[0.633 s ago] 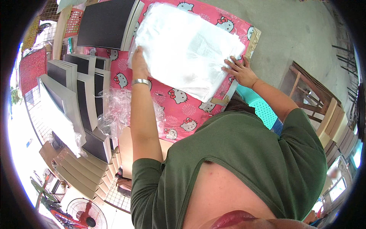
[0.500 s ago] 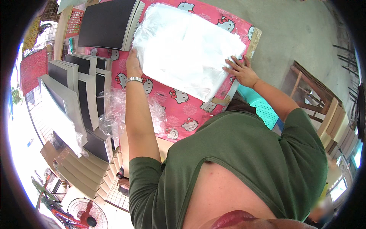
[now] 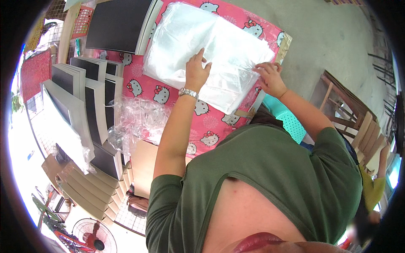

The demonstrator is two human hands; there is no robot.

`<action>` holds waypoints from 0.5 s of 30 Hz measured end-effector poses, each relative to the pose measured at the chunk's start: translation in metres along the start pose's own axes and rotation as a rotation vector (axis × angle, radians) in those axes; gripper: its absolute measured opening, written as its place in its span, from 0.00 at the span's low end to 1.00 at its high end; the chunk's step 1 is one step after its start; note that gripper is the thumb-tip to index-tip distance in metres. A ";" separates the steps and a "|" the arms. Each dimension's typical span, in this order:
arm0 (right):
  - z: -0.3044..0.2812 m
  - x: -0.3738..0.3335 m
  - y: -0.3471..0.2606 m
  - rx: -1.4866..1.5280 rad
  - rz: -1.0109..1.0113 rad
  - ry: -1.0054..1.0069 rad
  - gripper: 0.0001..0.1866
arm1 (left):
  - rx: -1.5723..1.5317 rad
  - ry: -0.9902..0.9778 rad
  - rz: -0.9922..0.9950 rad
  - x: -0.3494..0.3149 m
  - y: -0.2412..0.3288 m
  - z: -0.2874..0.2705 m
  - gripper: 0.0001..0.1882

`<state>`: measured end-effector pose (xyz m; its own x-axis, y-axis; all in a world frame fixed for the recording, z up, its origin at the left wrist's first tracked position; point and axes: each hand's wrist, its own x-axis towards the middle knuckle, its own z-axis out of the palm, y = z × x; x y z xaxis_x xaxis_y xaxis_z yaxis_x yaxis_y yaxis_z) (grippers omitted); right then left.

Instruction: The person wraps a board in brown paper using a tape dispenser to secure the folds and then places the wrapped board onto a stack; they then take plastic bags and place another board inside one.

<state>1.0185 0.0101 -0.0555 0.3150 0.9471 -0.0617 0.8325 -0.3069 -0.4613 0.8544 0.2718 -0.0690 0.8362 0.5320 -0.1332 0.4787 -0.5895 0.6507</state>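
Plastic pile (image 3: 236,50): laid flat on the pink cloth (image 3: 215,117), beside the black boards (image 3: 118,25).
Progress: sheets seem roughly gathered; creases and uneven edges are left.
Long axis: slanted from upper left to lower right.
Left hand (image 3: 197,72): held over the pile, thumb and forefinger apart.
Right hand (image 3: 271,79): curled at the right edge; whether plastic is pinched cannot be told.

The tablecloth (image 3: 219,126) is pink, patterned with white, red-bowed cartoon cats (image 3: 161,95); the plastic sheets (image 3: 230,44) are translucent white; the board (image 3: 118,25) by its left edge is black.
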 end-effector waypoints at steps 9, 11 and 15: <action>0.003 0.149 -0.048 0.197 -0.185 -0.194 0.17 | 0.179 -0.192 0.268 -0.054 0.013 0.002 0.10; 0.005 0.153 -0.044 0.136 -0.109 -0.495 0.18 | 0.126 -0.107 0.245 -0.066 0.014 -0.002 0.11; 0.005 0.142 -0.044 0.054 -0.148 -0.398 0.21 | 0.138 0.039 0.245 -0.107 0.014 0.001 0.12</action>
<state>1.0240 0.1590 -0.0487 -0.0156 0.9462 -0.3232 0.8274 -0.1693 -0.5356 0.7715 0.2063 -0.0465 0.9220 0.3845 0.0459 0.2975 -0.7793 0.5515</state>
